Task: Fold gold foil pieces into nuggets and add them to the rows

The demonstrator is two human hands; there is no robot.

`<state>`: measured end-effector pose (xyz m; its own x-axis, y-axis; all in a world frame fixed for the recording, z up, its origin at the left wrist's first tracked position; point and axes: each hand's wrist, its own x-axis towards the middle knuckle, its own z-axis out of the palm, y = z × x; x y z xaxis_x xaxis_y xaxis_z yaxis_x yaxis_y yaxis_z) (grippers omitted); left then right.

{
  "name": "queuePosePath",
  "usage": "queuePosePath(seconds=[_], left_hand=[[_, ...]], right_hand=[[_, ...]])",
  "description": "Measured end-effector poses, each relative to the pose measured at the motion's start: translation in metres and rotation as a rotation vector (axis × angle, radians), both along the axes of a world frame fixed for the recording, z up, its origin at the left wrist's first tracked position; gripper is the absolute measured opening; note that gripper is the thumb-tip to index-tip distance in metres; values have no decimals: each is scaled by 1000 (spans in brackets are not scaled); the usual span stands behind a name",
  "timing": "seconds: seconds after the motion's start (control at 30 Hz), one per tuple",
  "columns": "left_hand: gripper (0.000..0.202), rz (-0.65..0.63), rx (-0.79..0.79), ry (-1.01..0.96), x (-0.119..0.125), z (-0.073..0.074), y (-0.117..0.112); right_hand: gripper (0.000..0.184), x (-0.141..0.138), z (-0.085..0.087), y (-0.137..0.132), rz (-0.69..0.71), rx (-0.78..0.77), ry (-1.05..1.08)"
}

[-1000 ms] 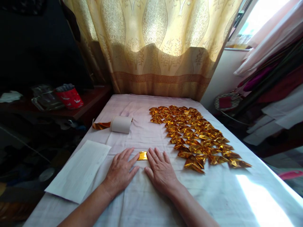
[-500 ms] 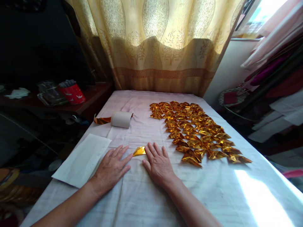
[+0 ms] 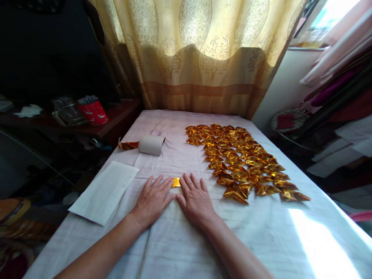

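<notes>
A small strip of folded gold foil paper (image 3: pixel 176 182) lies flat on the cloth-covered table. My left hand (image 3: pixel 152 199) rests palm down with its fingertips on the strip's left end. On its right end lie the fingers of my right hand (image 3: pixel 196 199), also palm down. Both hands have their fingers stretched out, and only the middle of the strip shows between them. To the right, several folded gold foil ingots (image 3: pixel 235 155) stand in close rows.
At the back left of the table (image 3: pixel 174 252) lies a cardboard roll (image 3: pixel 151 145) with foil sticking out. White paper sheets (image 3: pixel 106 192) lie left of my left hand. A red cup (image 3: pixel 93 111) stands on a dark side cabinet. A patterned curtain (image 3: pixel 203 69) hangs behind.
My left hand has moved right onto the foil strip's left end, covering more of it. My right hand has stayed on the other end. The view has shifted slightly.
</notes>
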<state>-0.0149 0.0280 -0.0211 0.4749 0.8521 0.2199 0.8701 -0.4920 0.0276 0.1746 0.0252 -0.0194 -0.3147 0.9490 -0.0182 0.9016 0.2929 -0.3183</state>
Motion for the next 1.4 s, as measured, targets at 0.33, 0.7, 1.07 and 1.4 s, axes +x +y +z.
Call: queuePosePath(seconds=[0.33, 0.7, 1.07, 1.4], left_hand=[[31, -4, 66, -66, -15, 2, 2], [18, 35, -83, -255, -20, 7, 17], [17, 12, -118, -309, -20, 14, 36], [30, 229, -229, -892, 0, 0, 92]], right_hand=[[48, 2, -6, -2, -11, 130, 10], [22, 9, -10, 3, 15, 395, 92], [20, -1, 4, 23, -106, 149, 233], [22, -2, 7, 92, -320, 160, 567]])
